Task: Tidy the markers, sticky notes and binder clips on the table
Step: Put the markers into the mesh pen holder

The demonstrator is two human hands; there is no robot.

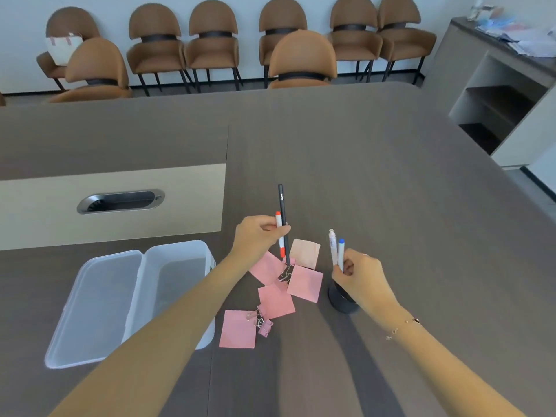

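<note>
Brown chairs line the far wall at the top of the frame, and the grey table runs wide and bare beneath them.

Lower left, a clear plastic box lies open with its lid folded flat beside it; nothing shows inside. At centre, the left hand is clenched around two markers held upright, a red-capped marker and a longer black marker whose tip hangs just over the pink sticky notes. Binder clips lie scattered among the notes, one touching the lowest sheet. To the right, the right hand grips a white marker and a blue-capped marker above a dark round holder.

The step in hand looks like dropping markers into that holder. It would go best lowered straight down, one hand at a time, tips first, so the small base does not tip. Open tabletop lies beyond and to the right; the table's near-right edge sits well apart from the work.
</note>
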